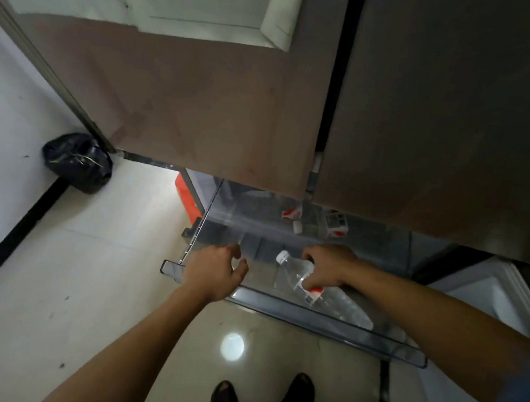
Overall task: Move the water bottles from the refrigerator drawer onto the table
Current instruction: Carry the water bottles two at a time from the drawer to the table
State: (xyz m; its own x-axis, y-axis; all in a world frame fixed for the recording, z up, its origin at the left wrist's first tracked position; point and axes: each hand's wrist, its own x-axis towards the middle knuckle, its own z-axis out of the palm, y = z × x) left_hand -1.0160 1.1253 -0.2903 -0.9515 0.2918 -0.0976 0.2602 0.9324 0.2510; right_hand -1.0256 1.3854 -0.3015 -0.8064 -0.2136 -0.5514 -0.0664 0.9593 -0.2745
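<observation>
Below, fridge doors (220,107) overhanging drawer (326,326), bin bag (76,162) left

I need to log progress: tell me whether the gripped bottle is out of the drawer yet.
Still in. The right hand grips the bottle lying tilted inside the pulled-out drawer.

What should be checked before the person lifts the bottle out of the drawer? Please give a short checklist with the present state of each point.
1. Right hand wrapped around the water bottle: ok.
2. White cap on the bottle: ok.
3. Drawer pulled out far enough to lift the bottle: ok.
4. Left hand free, open at the drawer's left front edge: ok.
5. Other bottles remain at the back of the drawer: ok, at least two red labels show.
6. Table ready to receive the bottle: cannot tell, not in view.
</observation>
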